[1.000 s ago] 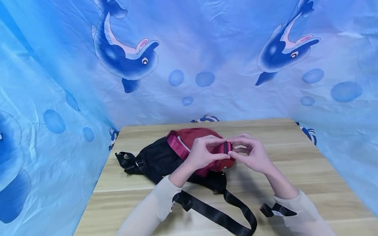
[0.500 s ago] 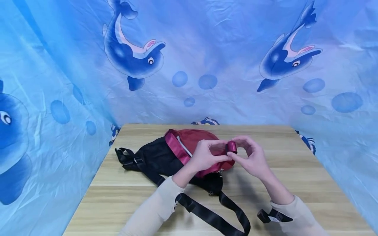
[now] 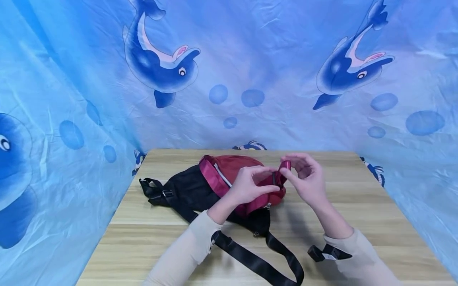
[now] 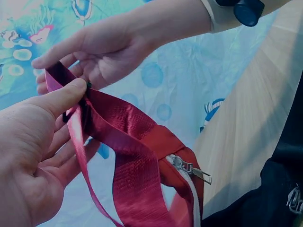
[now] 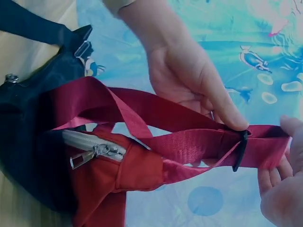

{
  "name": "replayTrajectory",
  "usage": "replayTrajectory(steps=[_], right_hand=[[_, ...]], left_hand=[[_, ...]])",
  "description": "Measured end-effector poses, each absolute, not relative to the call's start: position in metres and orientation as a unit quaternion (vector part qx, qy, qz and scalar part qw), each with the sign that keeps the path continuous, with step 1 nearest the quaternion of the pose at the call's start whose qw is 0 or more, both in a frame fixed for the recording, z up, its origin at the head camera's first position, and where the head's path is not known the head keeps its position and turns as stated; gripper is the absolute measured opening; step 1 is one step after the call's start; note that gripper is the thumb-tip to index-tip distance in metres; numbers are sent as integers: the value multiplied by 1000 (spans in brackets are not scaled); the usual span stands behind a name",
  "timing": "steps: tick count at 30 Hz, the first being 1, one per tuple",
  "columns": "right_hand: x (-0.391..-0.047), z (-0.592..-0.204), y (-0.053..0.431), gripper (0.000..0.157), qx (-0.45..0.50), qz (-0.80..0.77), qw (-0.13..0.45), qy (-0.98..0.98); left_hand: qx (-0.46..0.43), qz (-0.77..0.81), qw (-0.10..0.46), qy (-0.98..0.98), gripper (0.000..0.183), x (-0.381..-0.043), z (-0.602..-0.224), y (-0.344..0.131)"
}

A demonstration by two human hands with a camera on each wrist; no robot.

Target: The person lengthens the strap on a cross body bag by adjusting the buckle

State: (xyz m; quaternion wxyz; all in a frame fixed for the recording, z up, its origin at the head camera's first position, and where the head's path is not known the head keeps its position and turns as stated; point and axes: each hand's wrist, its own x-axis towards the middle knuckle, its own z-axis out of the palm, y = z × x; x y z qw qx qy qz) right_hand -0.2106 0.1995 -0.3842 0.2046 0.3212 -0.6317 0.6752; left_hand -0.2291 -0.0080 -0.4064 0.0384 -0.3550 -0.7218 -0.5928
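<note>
A red-and-black bag lies on the table, its magenta webbing strap raised off it. My left hand pinches the strap at a black slide buckle, thumb on top. Just to the right, my right hand holds the folded strap loop between thumb and fingers. In the right wrist view the loop stretches from the buckle to that hand, with the strap doubled through it. A silver zipper pull hangs at the bag's red end, below the strap in the left wrist view.
A black strap curves over the table's front from the bag. Black straps with a buckle lie at its left end. The wooden table meets blue dolphin-print cloth at the back and sides.
My right hand has moved up and right from the buckle, drawing out a longer strap loop. My left hand keeps its hold in nearly the same place.
</note>
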Motion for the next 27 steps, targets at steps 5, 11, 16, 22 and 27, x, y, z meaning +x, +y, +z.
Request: replayTrajectory(steps=[5, 11, 16, 22, 27], right_hand=[[-215, -396, 203, 66, 324, 662, 152, -658], [-215, -415, 207, 45, 307, 624, 149, -703], [-214, -419, 212, 32, 310, 594, 155, -726], [-216, -419, 208, 25, 333, 581, 139, -730], [-216, -422, 212, 31, 331, 550, 134, -755]], left_hand=[[-349, -635, 20, -689, 43, -233, -398, -12], [-330, -665, 3, -670, 44, -234, -391, -17], [-312, -677, 6, -666, 44, -234, -392, -20], [-334, -667, 13, -666, 43, -232, -392, -20], [-317, -674, 29, -667, 43, -231, -392, -22]])
